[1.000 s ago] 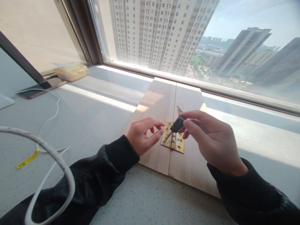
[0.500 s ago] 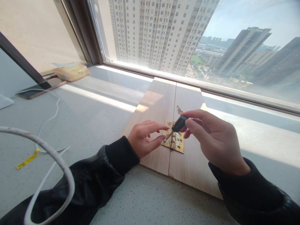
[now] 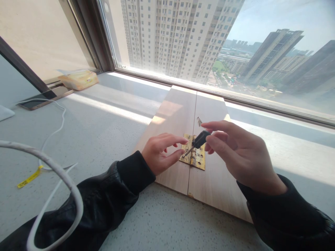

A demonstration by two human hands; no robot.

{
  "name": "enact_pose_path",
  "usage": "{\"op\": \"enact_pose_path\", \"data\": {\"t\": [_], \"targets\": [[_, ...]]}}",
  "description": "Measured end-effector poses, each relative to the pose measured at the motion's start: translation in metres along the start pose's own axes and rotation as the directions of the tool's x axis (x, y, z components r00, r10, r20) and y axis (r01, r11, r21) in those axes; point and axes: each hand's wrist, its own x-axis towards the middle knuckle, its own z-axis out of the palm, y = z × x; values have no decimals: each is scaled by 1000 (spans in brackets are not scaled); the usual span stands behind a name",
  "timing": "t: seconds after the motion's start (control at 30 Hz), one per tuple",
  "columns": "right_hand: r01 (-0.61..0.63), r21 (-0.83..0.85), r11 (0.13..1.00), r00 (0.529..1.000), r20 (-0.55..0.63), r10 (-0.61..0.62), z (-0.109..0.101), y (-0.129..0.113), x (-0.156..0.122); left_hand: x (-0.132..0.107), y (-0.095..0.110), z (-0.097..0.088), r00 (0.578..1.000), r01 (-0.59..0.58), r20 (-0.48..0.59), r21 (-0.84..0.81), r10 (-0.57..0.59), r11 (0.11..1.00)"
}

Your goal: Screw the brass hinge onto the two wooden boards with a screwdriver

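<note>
Sunlit table (image 3: 117, 139): my left hand (image 3: 161, 153) is closing in on the hinge (image 3: 196, 155)

Daylight is falling past the window frame (image 3: 89, 28) onto a left board (image 3: 172, 177) and a right board (image 3: 211, 184) that are lying edge to edge, the brass-coloured hinge straddling their seam. My right hand (image 3: 240, 153) is lightly pinching the black handle of a screwdriver (image 3: 201, 140), its shaft slanting down to the hinge's left leaf. Over the last second my left hand has been shifting inward; its thumb and forefinger are now hanging parted over that leaf, beside the driver's tip. I am reading this as bringing both hands to one spot for the work, though I cannot tell whether a screw is sitting under the tip or whether the left fingers are touching anything. Loose screws (image 3: 199, 121) are lying on the right board, just beyond my right forefinger
</note>
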Motion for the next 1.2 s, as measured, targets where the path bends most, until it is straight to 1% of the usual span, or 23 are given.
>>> {"op": "enact_pose_path", "data": {"t": [0.1,0.17,0.27,0.4,0.5,0.57,0.7,0.8,0.9,0.97,1.03,1.07,1.1,1.2], "targets": [[78,-34,996,995,71,-76,-3,-2,1,0,0,0,1000,6,-11,-10,-6,1000],[78,-28,997,994,73,-76,-5,-2,2,0,-1,1,1000,12,-20,-11,-12,1000],[55,-24,998,998,13,-54,-4,1,1,0,-1,1,999,15,-32,-6,-15,1000],[8,-24,1000,996,-91,-10,5,5,-3,0,0,2,1000,11,-30,4,-11,1000],[-42,38,998,991,-124,46,12,4,-5,0,1,2,1000,-5,-28,7,5,1000],[-48,101,994,992,-113,59,15,1,-4,-1,0,1,1000,-21,-22,12,21,1000],[-37,146,989,999,-7,38,14,-5,-1,1,-1,3,997,-55,-54,10,56,998],[-125,160,979,992,12,125,12,-8,2,5,-1,7,990,-100,-97,1,99,995],[-231,100,968,972,-15,234,12,-11,5,11,2,14,979,-149,-140,-4,147,989],[-256,42,966,964,-56,258,13,-13,7,15,4,20,971,-169,-174,-4,165,986],[-265,-16,964,961,-89,262,12,-17,9,18,5,24,967,-149,-208,-7,144,989],[-270,-35,962,961,-79,266,11,-18,10,19,5,26,967,-122,-226,-10,116,993],[-279,-38,960,960,-40,277,9,-20,10,20,5,27,967,-91,-239,-14,85,996],[-296,4,955,948,127,293,0,-24,10,19,3,28,972,-47,-232,-50,34,998]]}}
